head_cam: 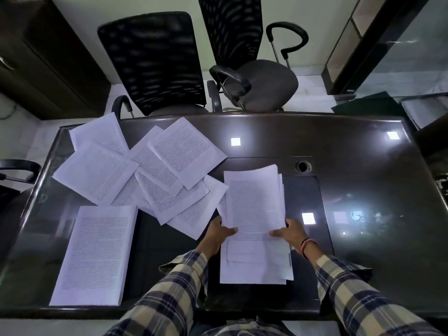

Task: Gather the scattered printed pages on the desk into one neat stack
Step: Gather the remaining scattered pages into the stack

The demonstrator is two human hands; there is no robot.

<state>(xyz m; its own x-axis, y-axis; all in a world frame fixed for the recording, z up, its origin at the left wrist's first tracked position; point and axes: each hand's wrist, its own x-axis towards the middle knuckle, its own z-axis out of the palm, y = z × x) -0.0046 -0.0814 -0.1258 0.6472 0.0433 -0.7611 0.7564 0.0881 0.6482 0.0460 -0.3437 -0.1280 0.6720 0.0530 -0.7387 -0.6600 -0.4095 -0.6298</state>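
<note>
A loose bundle of printed pages [255, 202] is held above the desk's middle, its edges uneven. My left hand [218, 235] grips its lower left edge, thumb on top. My right hand [291, 232] grips its lower right edge the same way. Under the bundle, near the front edge, lie a few more white sheets [254, 265]. Several scattered printed pages [155, 170] overlap in a fan on the desk's far left. A thick neat stack of pages [97, 255] sits at the front left.
The dark glossy desk [351, 166] has a round cable hole [303, 166] behind the held bundle. Two black mesh office chairs [155, 64] stand beyond the far edge. A dark green folder [368, 105] and papers lie far right.
</note>
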